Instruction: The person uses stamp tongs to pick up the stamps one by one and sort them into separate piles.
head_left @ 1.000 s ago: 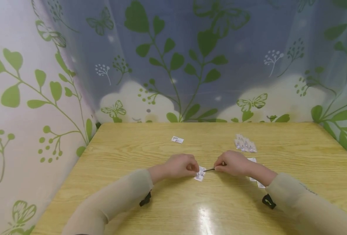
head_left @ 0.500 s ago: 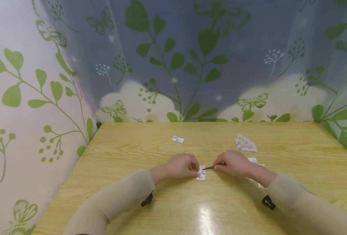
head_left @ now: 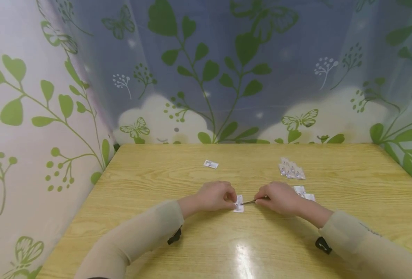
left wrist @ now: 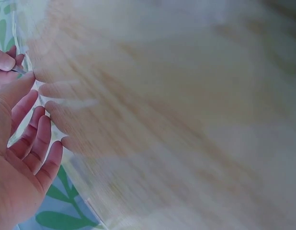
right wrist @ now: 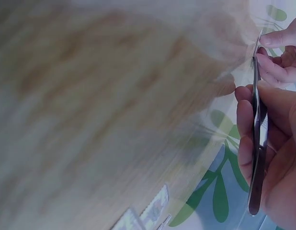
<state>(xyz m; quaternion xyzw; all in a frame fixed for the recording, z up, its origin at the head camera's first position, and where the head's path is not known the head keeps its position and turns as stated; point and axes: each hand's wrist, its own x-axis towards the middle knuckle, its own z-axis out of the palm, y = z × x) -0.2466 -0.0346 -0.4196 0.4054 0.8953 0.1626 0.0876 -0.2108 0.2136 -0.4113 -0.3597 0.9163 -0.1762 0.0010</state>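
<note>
A small white printed slip (head_left: 239, 204), stamp-like, lies on the table between the hands. At its left edge rest the thumb and forefinger of my left hand (head_left: 214, 196). In the left wrist view, the left hand's fingers (left wrist: 40, 134) are loosely bent and spread, tips down at the tabletop; the slip itself is hidden there. My right hand (head_left: 278, 197) grips metal tweezers (right wrist: 257, 139) along their length. Their pointed tip overlaps the slip in the head view, close to the left fingertips.
Another printed slip (head_left: 211, 164) lies farther back on the wooden table (head_left: 157, 166). Back right is a cluster of small packets (head_left: 291, 169). More slips (head_left: 305, 192) with jagged edges lie partly behind the right hand. A patterned curtain (head_left: 199, 77) borders the table's far edge.
The slip between my hands has turned slightly, now standing straighter. The right hand has shifted a little, with the tweezers tip staying at the slip. My left hand has barely moved.
</note>
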